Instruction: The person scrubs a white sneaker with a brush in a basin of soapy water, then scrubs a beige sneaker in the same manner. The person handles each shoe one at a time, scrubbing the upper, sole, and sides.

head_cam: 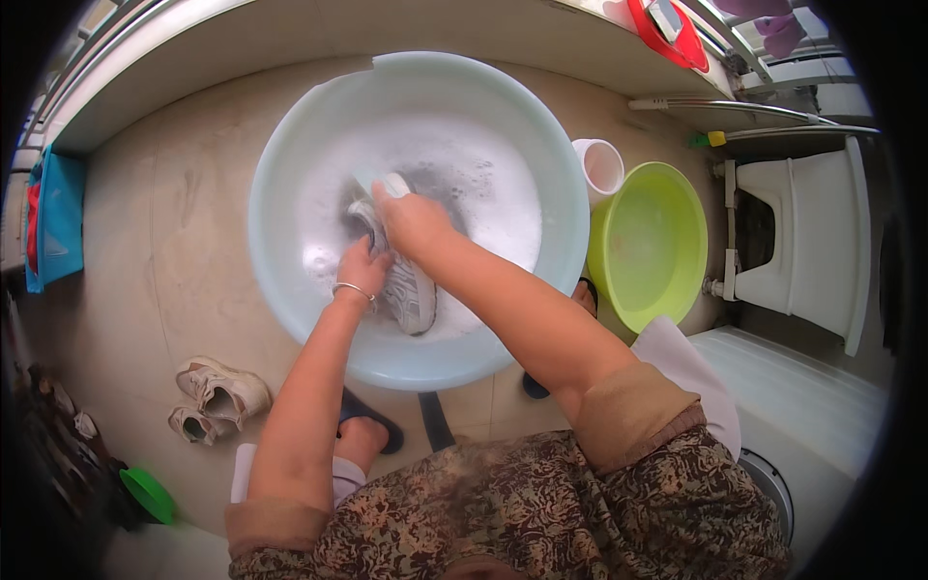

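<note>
A large pale-blue plastic basin [274, 239] stands on the floor before me, holding foamy, greyish water. In it lies a wet grey-and-white sneaker [415, 297], its toe end towards me. My left hand [365, 267] grips the sneaker at its ankle opening, with the fingers partly inside it. My right hand [415, 223] is closed around a pale scrubbing brush [368, 176] at the sneaker's far end. The brush is blurred, and its bristles cannot be made out. My right hand and forearm hide part of the sneaker's side.
The basin's rim is broken at the far side. To the right stand a white plastic container [602, 167] and a lime-green basin [656, 246] with water. A pair of beige sneakers [221, 391] sits on the floor at left. A white folded chair [805, 239] is far right.
</note>
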Demonstrator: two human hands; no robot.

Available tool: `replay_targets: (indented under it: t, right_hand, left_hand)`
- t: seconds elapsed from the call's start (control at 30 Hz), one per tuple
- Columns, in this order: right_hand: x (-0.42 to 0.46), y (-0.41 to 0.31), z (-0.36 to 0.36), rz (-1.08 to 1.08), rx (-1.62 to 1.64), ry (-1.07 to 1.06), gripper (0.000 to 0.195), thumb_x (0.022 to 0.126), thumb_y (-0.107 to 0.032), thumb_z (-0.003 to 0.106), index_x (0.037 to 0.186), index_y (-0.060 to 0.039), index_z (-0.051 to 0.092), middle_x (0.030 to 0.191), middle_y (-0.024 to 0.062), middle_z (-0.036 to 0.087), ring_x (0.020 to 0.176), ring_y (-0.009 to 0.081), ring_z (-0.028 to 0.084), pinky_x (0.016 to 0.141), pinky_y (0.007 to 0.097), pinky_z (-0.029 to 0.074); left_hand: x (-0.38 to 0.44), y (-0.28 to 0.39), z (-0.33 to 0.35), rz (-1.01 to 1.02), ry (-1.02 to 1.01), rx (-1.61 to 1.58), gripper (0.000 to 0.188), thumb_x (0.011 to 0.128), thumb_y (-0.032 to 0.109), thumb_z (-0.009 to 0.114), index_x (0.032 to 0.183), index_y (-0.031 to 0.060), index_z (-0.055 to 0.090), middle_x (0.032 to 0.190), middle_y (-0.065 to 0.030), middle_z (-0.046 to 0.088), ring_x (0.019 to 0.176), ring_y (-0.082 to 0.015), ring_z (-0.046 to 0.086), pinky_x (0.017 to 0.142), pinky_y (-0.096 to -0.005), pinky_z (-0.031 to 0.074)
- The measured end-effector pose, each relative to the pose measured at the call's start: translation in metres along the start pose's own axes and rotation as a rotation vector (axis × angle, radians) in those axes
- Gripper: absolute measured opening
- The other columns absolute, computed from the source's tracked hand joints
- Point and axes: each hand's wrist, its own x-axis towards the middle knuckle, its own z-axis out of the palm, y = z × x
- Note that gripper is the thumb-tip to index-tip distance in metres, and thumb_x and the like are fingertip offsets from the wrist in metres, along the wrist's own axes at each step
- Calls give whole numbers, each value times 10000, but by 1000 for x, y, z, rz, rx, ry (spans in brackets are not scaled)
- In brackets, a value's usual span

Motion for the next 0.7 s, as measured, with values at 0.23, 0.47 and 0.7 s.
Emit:
replay_targets:
  t: [0.23, 0.47, 0.7]
  right_hand:
    - [-90, 19, -23, -182, -104, -273, 517, 914, -221, 505, 1405, -214, 342, 719, 153, 648, 652, 356, 631, 562, 449, 488]
    - [-26, 8, -17, -31, -75, -59, 477, 931, -263, 486, 1387, -171, 381, 714, 183, 639, 678, 385, 624, 607, 475, 488]
    - [-75, 29, -19, 84, -17, -62, 498, 940, -306, 470, 1404, -171, 352, 743, 202, 648, 733, 403, 635, 642, 491, 494]
  left_hand:
    - [-3, 12, -2, -76, 21, -57, 324, 814, 214, 637, 1079, 28, 621, 1004, -215, 656, 948, -372, 620, 833, -398, 467]
    - [-12, 22, 5, -95, 3, 14, 292, 804, 227, 633, 1020, 34, 600, 941, -230, 650, 923, -415, 598, 802, -462, 461]
    - [-13, 30, 16, -108, 59, -18, 270, 805, 219, 622, 967, 6, 589, 918, -244, 639, 906, -432, 591, 803, -480, 457]
